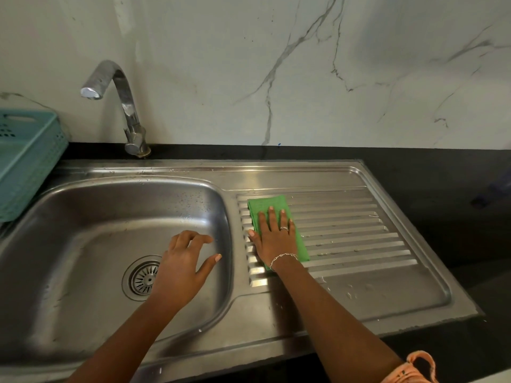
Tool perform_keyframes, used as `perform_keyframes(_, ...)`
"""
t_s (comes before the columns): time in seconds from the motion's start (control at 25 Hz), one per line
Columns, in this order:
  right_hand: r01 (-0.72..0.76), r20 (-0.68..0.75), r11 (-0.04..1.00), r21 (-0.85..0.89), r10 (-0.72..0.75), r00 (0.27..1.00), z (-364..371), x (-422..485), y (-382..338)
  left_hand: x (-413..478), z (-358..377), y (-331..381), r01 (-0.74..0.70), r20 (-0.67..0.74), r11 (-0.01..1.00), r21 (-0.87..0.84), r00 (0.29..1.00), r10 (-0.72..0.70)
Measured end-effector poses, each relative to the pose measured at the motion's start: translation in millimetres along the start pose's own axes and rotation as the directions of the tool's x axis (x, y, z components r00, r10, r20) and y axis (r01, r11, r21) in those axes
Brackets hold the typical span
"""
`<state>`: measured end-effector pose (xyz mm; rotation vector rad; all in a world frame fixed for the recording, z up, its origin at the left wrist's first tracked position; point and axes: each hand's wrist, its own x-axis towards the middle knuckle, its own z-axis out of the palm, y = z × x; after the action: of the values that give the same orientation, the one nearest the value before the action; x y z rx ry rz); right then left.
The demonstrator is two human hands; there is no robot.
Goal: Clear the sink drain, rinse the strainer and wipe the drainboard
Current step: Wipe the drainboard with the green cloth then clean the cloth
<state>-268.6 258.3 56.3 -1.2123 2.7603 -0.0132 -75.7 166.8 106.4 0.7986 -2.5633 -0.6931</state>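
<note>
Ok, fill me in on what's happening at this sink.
A person is wiping the drainboard: the right hand presses flat on a folded green cloth laid on its ridges. The left hand is over the basin, fingers loosely spread, holding nothing. The strainer sits in the drain, partly hidden by that hand. No water runs from the tap, and droplets show on the drainboard's near corner.
</note>
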Motion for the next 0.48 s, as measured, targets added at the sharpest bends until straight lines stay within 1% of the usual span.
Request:
perform_keyframes(0.16,0.033,-0.002,0.999,0.024,-0.033,0.999,3,-4,-21,0,-5,-1,0.000,0.003,1.000,0.003,1.000,0.000)
perform_keyframes(0.28,0.085,-0.015,0.996,0.029,-0.085,0.996,10,-12,-36,0,-7,-1,-0.012,-0.003,1.000,0.014,1.000,0.012)
perform_keyframes(0.48,0.119,-0.023,0.993,0.024,-0.119,0.993,17,-23,-42,0,-8,2,-0.018,0.002,1.000,0.025,1.000,0.018)
